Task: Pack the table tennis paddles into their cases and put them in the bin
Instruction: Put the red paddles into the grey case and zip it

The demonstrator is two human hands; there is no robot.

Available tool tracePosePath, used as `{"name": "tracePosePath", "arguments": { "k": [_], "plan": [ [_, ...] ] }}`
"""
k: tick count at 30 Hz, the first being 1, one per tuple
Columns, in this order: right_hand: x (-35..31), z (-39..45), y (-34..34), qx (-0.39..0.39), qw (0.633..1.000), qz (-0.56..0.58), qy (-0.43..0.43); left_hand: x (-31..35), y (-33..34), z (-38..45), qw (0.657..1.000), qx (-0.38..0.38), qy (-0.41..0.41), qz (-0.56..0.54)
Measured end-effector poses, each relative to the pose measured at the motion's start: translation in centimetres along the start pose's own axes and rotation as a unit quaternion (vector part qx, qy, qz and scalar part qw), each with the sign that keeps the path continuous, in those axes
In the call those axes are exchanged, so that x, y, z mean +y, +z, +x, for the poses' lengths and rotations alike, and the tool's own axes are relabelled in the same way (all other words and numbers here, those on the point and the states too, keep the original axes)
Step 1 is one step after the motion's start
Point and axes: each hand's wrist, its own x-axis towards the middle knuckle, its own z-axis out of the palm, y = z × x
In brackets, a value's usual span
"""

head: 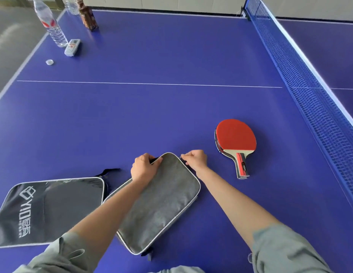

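the blue table tennis table (pixel 171 56) is filling the view, with its net (pixel 301 79) running along the right side. on the near left a black case (pixel 47 209) with white lettering is lying flat. just beside it, touching its right edge, a grey case (pixel 161 203) is lying at an angle with its far end pointing toward the middle of the table. to the right of the grey case, near but apart, two paddles (pixel 235 141) are sitting stacked, red rubber up, handles pointing toward the person.

the left hand (pixel 144 167) is gripping the far left corner of the grey case, fingers curled over its edge. the right hand (pixel 195 159) is pinching something small at the far right corner, seemingly the zipper pull, though it is too small to tell for sure.

at the far left a clear water bottle (pixel 49 24) is standing, a brown bottle (pixel 88 16) behind it, a small white device (pixel 72 47) lying beside it, and a bottle cap (pixel 49 62) nearer.
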Motion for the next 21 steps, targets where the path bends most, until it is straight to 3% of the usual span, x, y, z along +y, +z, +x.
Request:
{"name": "tracePosePath", "arguments": {
  "k": [6, 11, 16, 21],
  "plan": [
    [-6.2, 1.0, 4.3, -0.053, 0.986, -0.126, -0.096, -2.8, -1.8, -1.1, 0.998, 0.022, -0.003, -0.056],
    [-7.0, 0.3, 7.5, -0.103, 0.969, -0.174, -0.140, -5.5, -1.6, -1.4, 0.987, 0.036, -0.047, -0.149],
    [-6.2, 0.6, 8.7, -0.111, 0.967, -0.190, -0.127, -7.0, -1.4, -1.3, 0.967, 0.045, -0.105, -0.228],
    [-5.7, 1.4, 7.6, -0.061, 0.970, -0.223, -0.068, -7.8, -2.2, -1.1, 0.962, 0.092, -0.143, -0.214]
  ]
}}
